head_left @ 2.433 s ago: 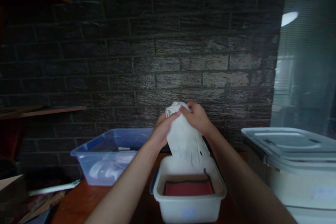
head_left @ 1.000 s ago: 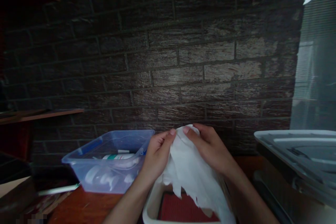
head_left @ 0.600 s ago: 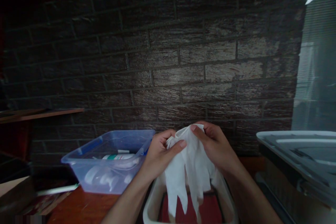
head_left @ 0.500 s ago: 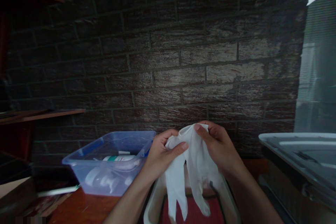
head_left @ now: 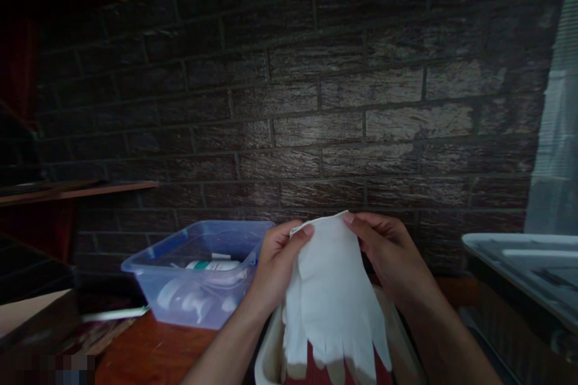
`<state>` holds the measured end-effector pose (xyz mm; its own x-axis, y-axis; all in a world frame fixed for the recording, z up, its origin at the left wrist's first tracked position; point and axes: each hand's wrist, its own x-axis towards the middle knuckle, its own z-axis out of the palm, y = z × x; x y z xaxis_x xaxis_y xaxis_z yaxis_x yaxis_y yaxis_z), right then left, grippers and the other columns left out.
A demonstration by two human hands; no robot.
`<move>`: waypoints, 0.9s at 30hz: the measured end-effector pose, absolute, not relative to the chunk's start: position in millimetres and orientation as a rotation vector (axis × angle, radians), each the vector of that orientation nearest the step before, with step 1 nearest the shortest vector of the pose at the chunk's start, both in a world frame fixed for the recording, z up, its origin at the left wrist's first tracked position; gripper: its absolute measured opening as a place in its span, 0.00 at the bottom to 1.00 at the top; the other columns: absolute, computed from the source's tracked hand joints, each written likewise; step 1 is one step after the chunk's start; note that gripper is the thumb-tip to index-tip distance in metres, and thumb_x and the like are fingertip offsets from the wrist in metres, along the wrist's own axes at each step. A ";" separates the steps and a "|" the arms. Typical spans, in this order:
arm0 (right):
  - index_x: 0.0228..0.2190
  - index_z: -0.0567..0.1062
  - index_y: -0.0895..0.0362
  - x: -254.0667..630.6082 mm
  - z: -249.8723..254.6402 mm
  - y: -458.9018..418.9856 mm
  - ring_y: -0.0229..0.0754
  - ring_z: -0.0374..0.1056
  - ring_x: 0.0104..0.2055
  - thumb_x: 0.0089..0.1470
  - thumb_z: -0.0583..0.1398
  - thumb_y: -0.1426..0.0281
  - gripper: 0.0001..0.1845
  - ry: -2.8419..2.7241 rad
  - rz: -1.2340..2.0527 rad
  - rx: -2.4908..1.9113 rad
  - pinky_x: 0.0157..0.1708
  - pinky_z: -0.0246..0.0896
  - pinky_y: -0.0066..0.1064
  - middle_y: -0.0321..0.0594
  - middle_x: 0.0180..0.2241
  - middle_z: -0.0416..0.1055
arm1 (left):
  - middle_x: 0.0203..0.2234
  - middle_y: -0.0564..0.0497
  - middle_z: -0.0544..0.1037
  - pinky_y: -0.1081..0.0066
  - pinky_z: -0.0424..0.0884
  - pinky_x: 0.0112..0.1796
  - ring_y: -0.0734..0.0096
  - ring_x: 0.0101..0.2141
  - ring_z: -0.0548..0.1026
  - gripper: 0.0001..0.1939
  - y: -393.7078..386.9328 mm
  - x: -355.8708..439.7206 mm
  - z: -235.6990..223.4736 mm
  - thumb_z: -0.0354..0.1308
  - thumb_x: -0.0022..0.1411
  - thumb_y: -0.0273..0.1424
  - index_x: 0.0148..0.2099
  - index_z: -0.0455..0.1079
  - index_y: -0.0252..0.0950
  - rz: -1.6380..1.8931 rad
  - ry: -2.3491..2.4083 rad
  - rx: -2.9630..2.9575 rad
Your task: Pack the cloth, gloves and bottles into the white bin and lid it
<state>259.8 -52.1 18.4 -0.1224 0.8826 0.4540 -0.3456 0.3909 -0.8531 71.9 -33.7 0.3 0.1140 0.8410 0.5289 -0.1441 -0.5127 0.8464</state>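
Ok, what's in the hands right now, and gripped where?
White gloves, by the top cuff edge: left hand at the left corner, right hand at the right, fingers hanging down.

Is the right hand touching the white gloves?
Touching. The head view shows the right hand pinching the top corner of the white gloves, its thumb pressed on the cloth.

White gloves point(head_left: 336, 289) hang cuff-up over a pale bin point(head_left: 262, 367).
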 end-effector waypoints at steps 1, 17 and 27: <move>0.31 0.81 0.59 259.5 18.1 -51.9 0.36 0.64 0.24 0.58 0.67 0.55 0.18 -1.302 1.129 -0.555 0.25 0.57 0.28 0.37 0.24 0.73 | 0.21 0.58 0.62 0.77 0.52 0.24 0.79 0.22 0.59 0.20 -34.2 72.2 0.5 0.64 0.64 0.41 0.28 0.63 0.35 1.511 0.681 1.571; 0.56 0.71 0.50 237.0 15.5 -74.0 0.46 0.68 0.51 0.56 0.64 0.75 0.27 -1.872 0.355 -0.636 0.52 0.65 0.37 0.41 0.49 0.71 | 0.35 0.51 0.78 0.74 0.68 0.38 0.70 0.35 0.73 0.14 -36.9 83.0 1.1 0.62 0.67 0.42 0.46 0.75 0.36 1.564 0.593 1.573; 0.60 0.61 0.48 232.1 3.5 -58.8 0.40 0.73 0.34 0.52 0.70 0.68 0.38 -1.605 0.686 -0.660 0.30 0.68 0.30 0.40 0.46 0.75 | 0.40 0.47 0.77 0.70 0.67 0.45 0.65 0.42 0.72 0.18 -44.5 80.5 4.4 0.54 0.73 0.42 0.52 0.80 0.39 1.591 0.664 1.828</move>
<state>232.1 -58.8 3.5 -0.1292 0.7444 0.6551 0.0409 0.6641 -0.7465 80.5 -44.5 4.4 0.1487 0.7200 0.6778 -0.0251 -0.6825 0.7305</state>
